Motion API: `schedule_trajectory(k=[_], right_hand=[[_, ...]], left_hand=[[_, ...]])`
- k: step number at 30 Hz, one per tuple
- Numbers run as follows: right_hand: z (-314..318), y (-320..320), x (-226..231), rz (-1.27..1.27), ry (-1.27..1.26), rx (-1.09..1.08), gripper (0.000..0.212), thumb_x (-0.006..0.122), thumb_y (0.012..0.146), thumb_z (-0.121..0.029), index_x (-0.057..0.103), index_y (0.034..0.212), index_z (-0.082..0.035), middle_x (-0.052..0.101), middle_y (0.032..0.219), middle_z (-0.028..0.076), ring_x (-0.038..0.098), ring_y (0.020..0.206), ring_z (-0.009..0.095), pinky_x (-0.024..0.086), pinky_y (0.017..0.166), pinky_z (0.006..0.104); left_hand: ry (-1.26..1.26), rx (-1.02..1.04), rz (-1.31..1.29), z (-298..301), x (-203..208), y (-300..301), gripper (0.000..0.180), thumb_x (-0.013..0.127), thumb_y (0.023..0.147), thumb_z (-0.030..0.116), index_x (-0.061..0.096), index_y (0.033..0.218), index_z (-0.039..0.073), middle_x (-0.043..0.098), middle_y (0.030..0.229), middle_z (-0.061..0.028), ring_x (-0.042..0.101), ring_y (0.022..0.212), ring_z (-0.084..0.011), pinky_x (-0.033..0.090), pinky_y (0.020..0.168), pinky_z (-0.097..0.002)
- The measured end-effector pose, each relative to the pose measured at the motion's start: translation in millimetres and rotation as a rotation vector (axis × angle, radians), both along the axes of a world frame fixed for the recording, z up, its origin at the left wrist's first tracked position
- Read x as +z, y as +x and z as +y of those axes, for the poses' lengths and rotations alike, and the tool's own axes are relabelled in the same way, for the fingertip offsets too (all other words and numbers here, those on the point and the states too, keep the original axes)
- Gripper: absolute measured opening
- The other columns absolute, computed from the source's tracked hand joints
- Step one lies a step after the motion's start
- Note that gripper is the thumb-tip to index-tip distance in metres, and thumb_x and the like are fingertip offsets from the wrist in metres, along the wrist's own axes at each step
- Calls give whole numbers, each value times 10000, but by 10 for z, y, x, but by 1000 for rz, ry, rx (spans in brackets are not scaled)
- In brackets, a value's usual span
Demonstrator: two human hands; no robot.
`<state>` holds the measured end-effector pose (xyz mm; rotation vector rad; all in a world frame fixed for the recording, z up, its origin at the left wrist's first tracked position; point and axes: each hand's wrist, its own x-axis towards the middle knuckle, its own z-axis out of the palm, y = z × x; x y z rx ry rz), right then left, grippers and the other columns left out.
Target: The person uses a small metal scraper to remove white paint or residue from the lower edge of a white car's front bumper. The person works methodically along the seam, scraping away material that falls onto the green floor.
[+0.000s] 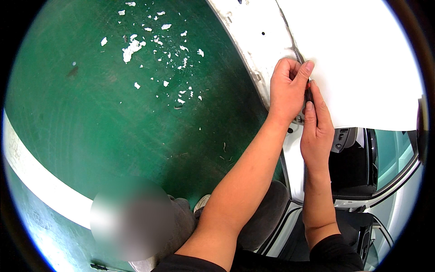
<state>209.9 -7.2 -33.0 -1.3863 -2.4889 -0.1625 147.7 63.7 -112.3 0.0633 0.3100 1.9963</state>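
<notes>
While your left hand pinches the panel seam at two o'clock, your right hand fingers close on a red-handled tool there; white flakes on the green floor suggest scraping partly done.

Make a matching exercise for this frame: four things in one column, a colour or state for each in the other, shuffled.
Things:
1. floor
2. car body panel
3. left hand
4. paint flakes

Descriptions:
A. white, scattered loose
B. green, with a white stripe
C. white, smooth, broad
D. pinching at the panel's seam, beside the right hand and a thin red-handled tool

Pairs: 1-B, 2-C, 3-D, 4-A
</notes>
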Motion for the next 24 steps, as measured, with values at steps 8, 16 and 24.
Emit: schedule_trajectory(k=[8,16,24], right_hand=[[-16,-5,9,-36,16,-11,423,540,1125,-90,607,1543,-82,713,1127,115,635,871,154,533,803,311],[-40,-16,-6,-71,38,-28,429,546,1118,-82,604,1543,-81,693,1096,122,636,882,178,533,817,328],[-31,54,-49,-62,67,18,431,552,1116,-82,600,1544,-79,693,1134,145,673,970,237,542,884,363]], left_hand=[[-17,13,7,-16,10,-5,370,778,1038,350,602,887,61,551,773,48,472,718,-49,437,619,-236],[-27,-15,4,-17,0,-5,357,812,1008,272,563,877,52,557,793,18,489,713,-75,467,627,-260],[-24,20,-1,-52,9,17,357,798,1024,333,628,884,52,564,777,51,458,720,-47,431,625,-230]])
